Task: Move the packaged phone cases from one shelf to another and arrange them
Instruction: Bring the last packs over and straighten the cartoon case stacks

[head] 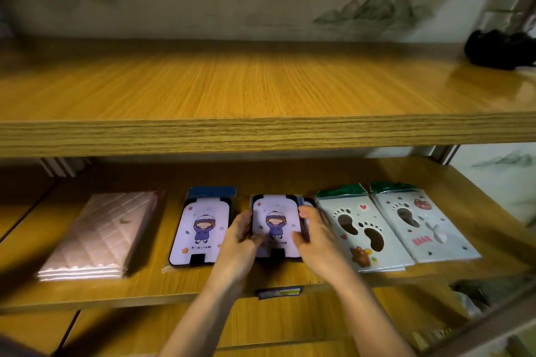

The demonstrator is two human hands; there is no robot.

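Note:
On the lower shelf (179, 287) lies a row of packaged phone cases. Both hands grip a stack of purple cartoon-girl cases (275, 223) in the middle: my left hand (239, 243) holds its left edge, my right hand (316, 240) its right edge. Another purple cartoon-girl case (200, 229) lies just left of it. A stack of pink quilted cases (98, 235) sits at the far left. To the right lie a white footprint case (359, 232) and a second white case (420, 226) with red print. The upper shelf (261, 90) holds no cases.
A black object (496, 49) sits at the right end of the upper shelf. A wall with mountain-pattern paper stands behind. A small label (280, 293) is fixed to the lower shelf's front edge. More wooden boards run below.

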